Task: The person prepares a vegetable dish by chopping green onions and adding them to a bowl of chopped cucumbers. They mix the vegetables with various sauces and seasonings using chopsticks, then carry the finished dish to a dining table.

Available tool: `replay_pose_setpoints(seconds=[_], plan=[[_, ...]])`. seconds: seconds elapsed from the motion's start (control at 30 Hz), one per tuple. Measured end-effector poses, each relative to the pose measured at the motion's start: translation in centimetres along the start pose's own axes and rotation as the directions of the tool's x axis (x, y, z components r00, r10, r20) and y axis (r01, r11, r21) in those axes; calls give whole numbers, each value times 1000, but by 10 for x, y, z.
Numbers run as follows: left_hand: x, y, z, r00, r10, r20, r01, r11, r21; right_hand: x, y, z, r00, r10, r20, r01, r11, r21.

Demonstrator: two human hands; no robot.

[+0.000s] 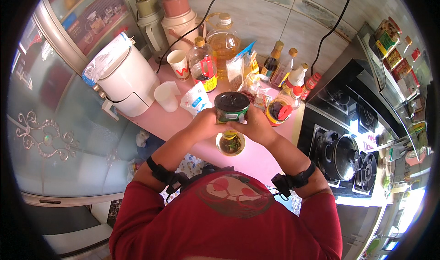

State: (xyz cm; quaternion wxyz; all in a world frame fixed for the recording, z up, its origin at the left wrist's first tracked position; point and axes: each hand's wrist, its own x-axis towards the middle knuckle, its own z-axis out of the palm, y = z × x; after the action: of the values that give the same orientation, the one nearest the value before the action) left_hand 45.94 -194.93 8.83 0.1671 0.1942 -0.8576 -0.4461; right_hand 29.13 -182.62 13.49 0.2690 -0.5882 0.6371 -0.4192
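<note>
My left hand (205, 123) and my right hand (255, 125) grip a lidded container (232, 106) between them, one on each side. Its round black lid faces up, and a green band runs below the lid. Just beneath it on the pink counter, a small bowl (240, 150) holds dark liquid with green bits. Something yellow shows between the container and the bowl; what it is cannot be told. A white and blue plastic packet (196, 99) lies close beyond my left hand. Beyond my right hand stands a red-capped sauce bottle (280, 107).
Several seasoning bottles, a large oil jug (223, 41), a paper cup (178, 65) and thermos flasks line the wall. A white bin-like appliance (129, 79) stands at the left. The gas stove at the right bears a lidded pot (345, 157), with a range hood above.
</note>
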Motion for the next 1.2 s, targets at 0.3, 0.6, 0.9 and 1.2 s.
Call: replay_pose_setpoints(seconds=[0.3,0.6,0.9,1.2], plan=[[-3,-1,1,998,-50,39,49,999,9,0,-3,0,998,34,52,-35,999,13],[-3,-5,9,1000,-11,-29,10,1000,-26,-2,1,-1,999,29,44,-27,998,-58],[-2,-5,10,999,-16,-42,15,1000,-22,-3,5,0,1000,-14,17,14,1000,-15],[-1,-6,10,996,42,-75,-44,999,-32,0,7,1,999,-33,18,33,999,-28]])
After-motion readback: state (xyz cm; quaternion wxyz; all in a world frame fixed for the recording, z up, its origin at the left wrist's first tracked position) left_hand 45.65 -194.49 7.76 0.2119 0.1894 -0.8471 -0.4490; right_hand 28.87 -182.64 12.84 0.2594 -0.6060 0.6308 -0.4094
